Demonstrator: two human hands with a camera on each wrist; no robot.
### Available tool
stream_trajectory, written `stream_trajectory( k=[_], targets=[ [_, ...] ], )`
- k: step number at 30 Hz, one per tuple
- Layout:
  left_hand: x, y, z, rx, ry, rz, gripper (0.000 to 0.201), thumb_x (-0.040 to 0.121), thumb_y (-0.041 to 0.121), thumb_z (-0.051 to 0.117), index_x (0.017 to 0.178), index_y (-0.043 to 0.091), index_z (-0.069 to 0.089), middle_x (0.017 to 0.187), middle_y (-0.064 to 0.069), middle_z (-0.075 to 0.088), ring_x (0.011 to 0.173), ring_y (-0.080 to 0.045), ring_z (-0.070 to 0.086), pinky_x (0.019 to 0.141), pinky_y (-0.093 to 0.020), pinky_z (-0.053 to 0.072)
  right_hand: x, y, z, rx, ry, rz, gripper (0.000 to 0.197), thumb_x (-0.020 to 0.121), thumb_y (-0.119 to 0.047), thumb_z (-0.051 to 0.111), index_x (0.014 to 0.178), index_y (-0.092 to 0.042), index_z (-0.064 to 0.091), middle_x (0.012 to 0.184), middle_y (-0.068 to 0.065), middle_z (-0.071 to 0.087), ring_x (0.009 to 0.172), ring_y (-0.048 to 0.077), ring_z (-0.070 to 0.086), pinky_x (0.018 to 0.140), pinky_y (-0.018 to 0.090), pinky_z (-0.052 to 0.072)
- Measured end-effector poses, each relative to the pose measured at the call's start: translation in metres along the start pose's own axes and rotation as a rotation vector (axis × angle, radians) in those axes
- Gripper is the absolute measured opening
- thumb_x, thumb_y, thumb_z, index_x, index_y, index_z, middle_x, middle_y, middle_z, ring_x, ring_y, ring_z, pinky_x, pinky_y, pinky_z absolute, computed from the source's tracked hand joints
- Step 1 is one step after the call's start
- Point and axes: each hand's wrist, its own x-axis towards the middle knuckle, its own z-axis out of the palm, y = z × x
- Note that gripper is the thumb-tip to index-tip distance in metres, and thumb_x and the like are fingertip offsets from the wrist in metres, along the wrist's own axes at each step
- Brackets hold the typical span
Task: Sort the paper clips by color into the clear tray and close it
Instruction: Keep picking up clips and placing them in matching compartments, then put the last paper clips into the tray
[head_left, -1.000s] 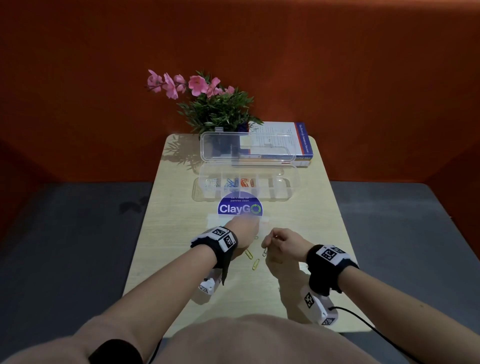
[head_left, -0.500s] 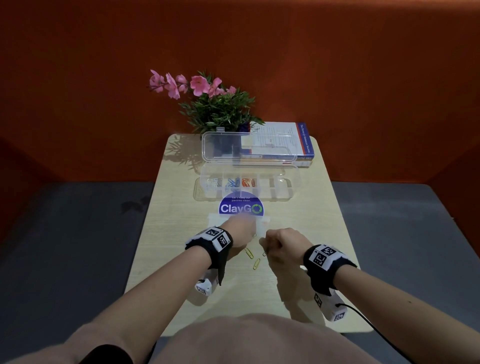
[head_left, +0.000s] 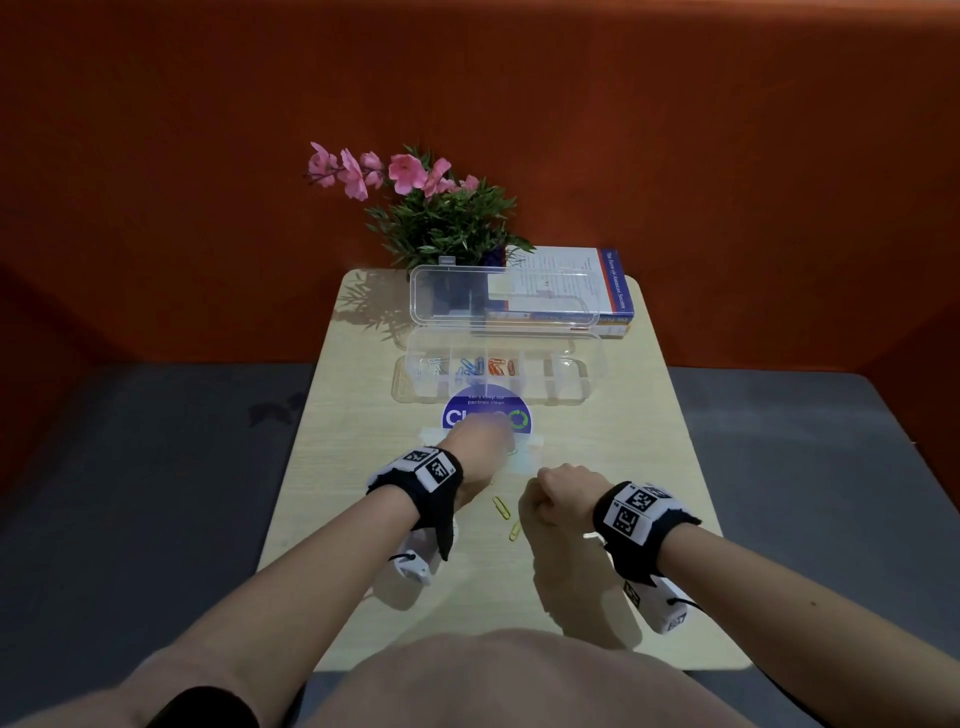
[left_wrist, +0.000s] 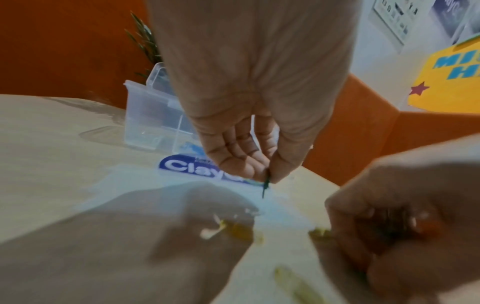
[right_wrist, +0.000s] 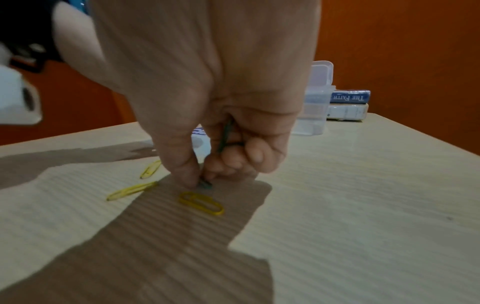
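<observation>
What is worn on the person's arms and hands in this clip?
Both hands are bare. The left wrist and the right wrist each carry a black band with white tags printed in black square code patterns. A small white device hangs under the left band, another under the right with a thin black cable. A dark sleeve cuff shows on the left upper arm.

flowering plant (head_left: 441, 218) | stacked books (head_left: 587, 291) | ClayGo sticker (head_left: 485, 413) | table (head_left: 623, 441)

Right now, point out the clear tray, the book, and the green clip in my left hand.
clear tray (head_left: 582, 387): head view, front right rim.
book (head_left: 615, 286): head view, blue spine.
green clip (left_wrist: 265, 186): left wrist view, end sticking out below the left hand (left_wrist: 249, 127).
</observation>
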Motion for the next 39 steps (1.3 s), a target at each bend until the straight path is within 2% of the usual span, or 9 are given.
stream_trajectory(
  k=[5,11,17,20,23,29,31,35,39],
  targets=[
    [0.034,0.033,-0.034,-0.339,0.110,-0.058,0.017,0.084,0.001,0.061,0.078,0.017,0.060,0.071,0.005,0.060,0.065,-0.010,0.057,0.067,-0.020,0.050,-0.005,0.003,0.006,0.038,0.079,0.063,0.029,0.092,-0.022,0.036,0.108,-0.003,0.051,0.113,0.016,0.062,0.102,0.036,0.059,0.074,0.037,0.041],
    [0.081,0.066,-0.062,-0.535,0.196,-0.237,0.028,0.082,-0.004,0.067,0.063,0.014,0.055,0.076,-0.006,0.062,0.054,-0.012,0.056,0.055,-0.022,0.052,-0.011,0.039,0.001,0.856,0.132,0.256,0.030,0.087,-0.014,0.037,0.059,-0.013,0.046,0.073,0.010,0.050,0.069,0.026,0.048,0.058,0.029,0.034],
    [0.096,0.065,-0.060,-0.387,0.188,-0.274,0.016,0.088,0.004,0.060,0.094,-0.004,0.072,0.080,-0.014,0.067,0.070,-0.025,0.064,0.076,-0.036,0.060,-0.011,0.056,-0.018,1.622,0.145,0.301,0.029,0.086,-0.014,0.038,0.056,-0.013,0.036,0.058,0.009,0.040,0.048,0.020,0.035,0.049,0.030,0.025],
    [0.085,0.060,-0.066,-0.339,0.234,-0.226,0.013,0.088,0.010,0.061,0.092,0.007,0.073,0.090,-0.012,0.072,0.074,-0.024,0.065,0.078,-0.035,0.059,0.001,0.058,-0.038,1.756,0.131,0.239,0.023,0.088,-0.008,0.038,0.066,-0.010,0.042,0.063,0.012,0.048,0.044,0.015,0.041,0.041,0.023,0.032],
    [0.064,0.048,-0.067,-0.314,0.314,-0.169,0.010,0.086,0.012,0.062,0.089,0.016,0.070,0.093,-0.004,0.072,0.087,-0.021,0.067,0.083,-0.031,0.055,0.023,0.056,-0.063,1.779,0.152,0.214,0.014,0.090,-0.007,0.040,0.079,-0.005,0.048,0.072,0.012,0.055,0.043,0.011,0.045,0.038,0.018,0.037],
    [0.003,0.006,-0.043,-0.280,0.288,-0.126,0.009,0.088,0.011,0.059,0.088,0.013,0.068,0.088,0.000,0.067,0.083,-0.015,0.059,0.076,-0.025,0.047,0.068,0.044,-0.124,1.622,0.230,0.273,0.013,0.091,0.006,0.039,0.084,0.001,0.049,0.075,0.014,0.054,0.062,0.017,0.052,0.059,0.024,0.048],
    [-0.012,-0.007,-0.030,-0.280,0.276,-0.164,0.010,0.087,0.011,0.060,0.085,0.017,0.068,0.084,0.002,0.066,0.080,-0.014,0.059,0.072,-0.023,0.046,0.081,0.043,-0.131,1.484,0.271,0.328,0.023,0.091,0.000,0.042,0.111,0.007,0.053,0.088,0.015,0.057,0.067,0.016,0.056,0.069,0.026,0.053],
    [-0.021,-0.023,-0.014,-0.213,0.204,-0.175,0.012,0.085,0.013,0.058,0.080,0.022,0.063,0.083,0.003,0.065,0.080,-0.014,0.058,0.072,-0.022,0.044,0.081,0.037,-0.132,1.156,0.322,0.311,0.044,0.093,-0.010,0.039,0.133,0.008,0.041,0.134,0.026,0.049,0.112,0.034,0.056,0.104,0.041,0.045],
    [-0.020,-0.024,-0.007,-0.161,0.189,-0.157,0.014,0.085,0.013,0.055,0.087,0.017,0.069,0.086,0.002,0.065,0.080,-0.014,0.058,0.076,-0.022,0.044,0.064,0.025,-0.120,1.053,0.491,0.263,0.043,0.090,-0.003,0.036,0.131,0.002,0.048,0.138,0.022,0.049,0.128,0.035,0.046,0.109,0.040,0.039]
  ],
)
